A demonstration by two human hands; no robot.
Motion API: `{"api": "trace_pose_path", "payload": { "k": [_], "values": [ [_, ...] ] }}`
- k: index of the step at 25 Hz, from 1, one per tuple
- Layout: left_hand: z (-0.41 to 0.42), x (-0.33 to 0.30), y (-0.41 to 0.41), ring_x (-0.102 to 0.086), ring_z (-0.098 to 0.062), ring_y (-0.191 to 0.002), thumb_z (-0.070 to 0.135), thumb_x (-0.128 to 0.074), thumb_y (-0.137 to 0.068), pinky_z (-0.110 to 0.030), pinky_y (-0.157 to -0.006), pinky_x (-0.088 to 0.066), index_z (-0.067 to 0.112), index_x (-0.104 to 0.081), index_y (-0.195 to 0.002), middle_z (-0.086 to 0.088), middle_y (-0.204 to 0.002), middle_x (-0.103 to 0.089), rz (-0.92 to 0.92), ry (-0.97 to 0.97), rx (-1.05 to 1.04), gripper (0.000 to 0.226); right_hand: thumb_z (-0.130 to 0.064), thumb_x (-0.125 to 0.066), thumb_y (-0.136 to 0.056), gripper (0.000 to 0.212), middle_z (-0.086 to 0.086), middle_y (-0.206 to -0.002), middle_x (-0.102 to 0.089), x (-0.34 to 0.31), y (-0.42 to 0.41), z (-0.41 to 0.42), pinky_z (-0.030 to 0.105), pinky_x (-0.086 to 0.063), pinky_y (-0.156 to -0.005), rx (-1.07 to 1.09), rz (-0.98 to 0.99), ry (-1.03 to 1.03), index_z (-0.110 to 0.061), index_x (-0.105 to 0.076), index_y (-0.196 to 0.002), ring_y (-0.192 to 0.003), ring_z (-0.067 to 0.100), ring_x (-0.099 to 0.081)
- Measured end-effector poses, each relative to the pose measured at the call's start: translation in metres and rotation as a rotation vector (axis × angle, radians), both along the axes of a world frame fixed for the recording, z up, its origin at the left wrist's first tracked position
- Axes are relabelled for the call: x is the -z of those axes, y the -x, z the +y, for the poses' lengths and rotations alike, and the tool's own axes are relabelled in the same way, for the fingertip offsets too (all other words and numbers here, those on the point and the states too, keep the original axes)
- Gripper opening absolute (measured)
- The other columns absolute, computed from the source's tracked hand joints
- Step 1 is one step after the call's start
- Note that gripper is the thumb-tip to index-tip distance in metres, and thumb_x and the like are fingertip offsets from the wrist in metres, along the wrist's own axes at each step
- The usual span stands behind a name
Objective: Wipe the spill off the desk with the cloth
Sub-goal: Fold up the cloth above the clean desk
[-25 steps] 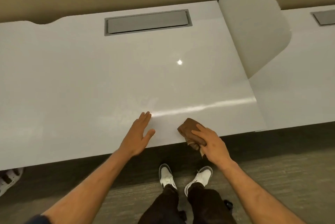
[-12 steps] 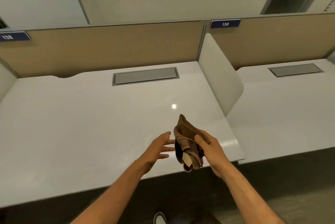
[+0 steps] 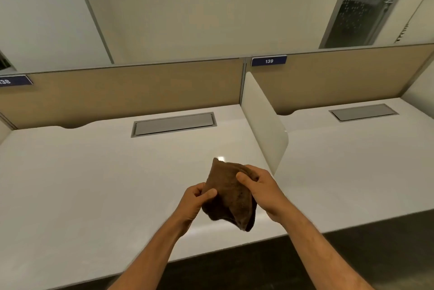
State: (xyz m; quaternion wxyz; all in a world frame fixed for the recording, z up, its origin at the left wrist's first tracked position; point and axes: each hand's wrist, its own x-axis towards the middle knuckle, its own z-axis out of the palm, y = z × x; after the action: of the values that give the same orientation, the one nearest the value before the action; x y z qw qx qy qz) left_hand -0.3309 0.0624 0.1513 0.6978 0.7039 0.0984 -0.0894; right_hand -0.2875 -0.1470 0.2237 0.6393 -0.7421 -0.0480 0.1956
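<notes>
Head view, my entry: cloth point(image 3: 231, 198) now lifted off table point(image 3: 94, 184), both hands' grip point(image 3: 196, 202) point(image 3: 260, 189) closed on it (wiping paused, spill unseen).

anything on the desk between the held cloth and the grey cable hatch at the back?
Head view: nothing. The white desk is bare from the brown cloth, held up in both hands, back to the grey hatch, apart from a small light reflection.

Head view, forward-down over desk point(image 3: 94, 184)
</notes>
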Motion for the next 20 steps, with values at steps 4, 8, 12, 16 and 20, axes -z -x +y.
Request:
{"api": "trace_pose_path", "payload": {
  "k": [4,8,12,16,20],
  "values": [
    [-0.02,-0.024,-0.012,-0.072,-0.023,-0.116,0.08,-0.083,-0.056,-0.036,-0.098,-0.059,0.013,-0.071,-0.119,-0.007,-0.119,-0.076,-0.024,0.126,-0.043,0.092,-0.047,-0.063,-0.092,0.033,-0.008,-0.121,-0.071,-0.02,-0.03,-0.018,0.036,-0.061,-0.088,0.026,0.054,-0.189,-0.038,-0.068,-0.123,-0.114,0.02,-0.067],
    [-0.03,-0.041,-0.015,-0.072,-0.022,-0.12,0.053,-0.079,-0.081,-0.032,-0.091,-0.06,0.024,-0.076,-0.121,-0.007,-0.128,-0.075,-0.05,0.301,-0.184,0.05,-0.065,-0.05,-0.088,0.049,0.002,-0.127,-0.072,0.009,-0.027,-0.026,0.045,-0.057,-0.096,-0.014,0.299,-0.365,-0.038,-0.069,-0.124,-0.117,0.026,-0.068],
    [-0.029,-0.04,-0.004,-0.072,-0.026,-0.12,0.038,-0.071,-0.091,-0.033,-0.09,-0.061,0.02,-0.073,-0.126,-0.009,-0.127,-0.076,-0.041,0.289,-0.271,0.039,-0.056,-0.06,-0.086,0.057,0.006,-0.133,-0.066,0.037,-0.017,-0.015,0.044,-0.06,-0.09,-0.037,0.281,-0.281,-0.029,-0.057,-0.136,-0.115,0.027,-0.068],
    [-0.018,-0.044,0.0,-0.073,-0.024,-0.118,0.046,-0.079,-0.083,-0.035,-0.092,-0.062,0.03,-0.074,-0.122,-0.004,-0.125,-0.076,-0.073,0.194,-0.281,0.042,-0.049,-0.066,-0.091,0.052,-0.003,-0.13,-0.06,0.037,-0.029,0.0,0.03,-0.059,-0.084,-0.012,0.208,-0.085,-0.031,-0.051,-0.138,-0.111,0.017,-0.064],
    [-0.003,-0.053,-0.01,-0.073,-0.022,-0.116,0.05,-0.079,-0.08,-0.034,-0.092,-0.062,0.039,-0.074,-0.116,0.001,-0.121,-0.077,-0.126,0.066,-0.194,0.038,-0.051,-0.062,-0.094,0.039,0.001,-0.115,-0.072,0.036,-0.045,0.016,0.035,-0.062,-0.08,-0.006,0.275,-0.085,-0.027,-0.063,-0.123,-0.106,0.024,-0.07]
  ]
}}
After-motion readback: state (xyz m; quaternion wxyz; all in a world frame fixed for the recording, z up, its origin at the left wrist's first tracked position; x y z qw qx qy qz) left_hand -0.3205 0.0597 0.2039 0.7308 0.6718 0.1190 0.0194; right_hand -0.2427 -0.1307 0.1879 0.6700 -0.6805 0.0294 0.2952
